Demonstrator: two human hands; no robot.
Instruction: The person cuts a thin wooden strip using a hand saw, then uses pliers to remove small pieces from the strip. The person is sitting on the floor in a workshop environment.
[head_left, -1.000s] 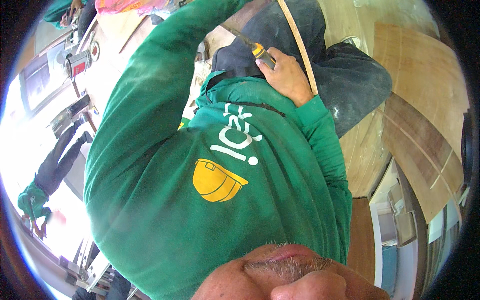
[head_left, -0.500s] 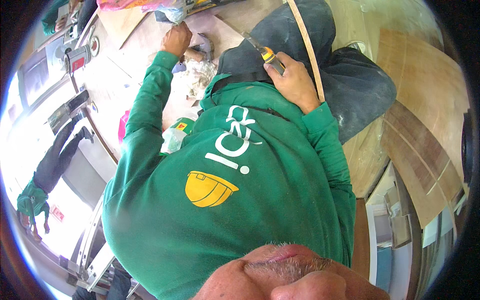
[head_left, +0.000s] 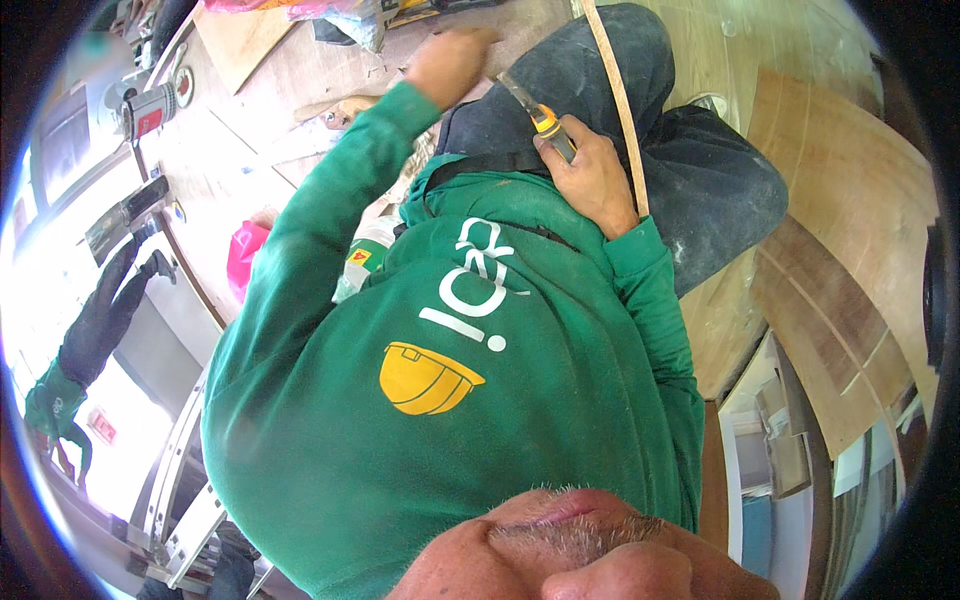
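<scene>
My right hand (head_left: 592, 182) rests over my lap, its fingers closed around the handle of a chisel-like tool (head_left: 547, 124). That tool has a flat metal blade pointing up and away, and a yellow-and-grey handle. Close beside my right wrist, a long thin wooden strip (head_left: 619, 95) lies across my dark trousers (head_left: 695, 165). My left hand (head_left: 452, 66) is in the air beyond my lap, near the blade's tip. Motion smears its fingers, so what they hold, if anything, cannot be made out.
A pink bag (head_left: 243, 258) and a white-and-green container (head_left: 366, 255) are at my left side. Plastic bags (head_left: 350, 15) and a plywood piece (head_left: 238, 45) lie farther off. Plywood sheets (head_left: 830, 180) are on the right. Another person (head_left: 85, 345) stands at far left.
My left hand has swung right, from beside the plastic bag toward the blade. My right hand keeps its hold on the chisel-like tool with little movement.
</scene>
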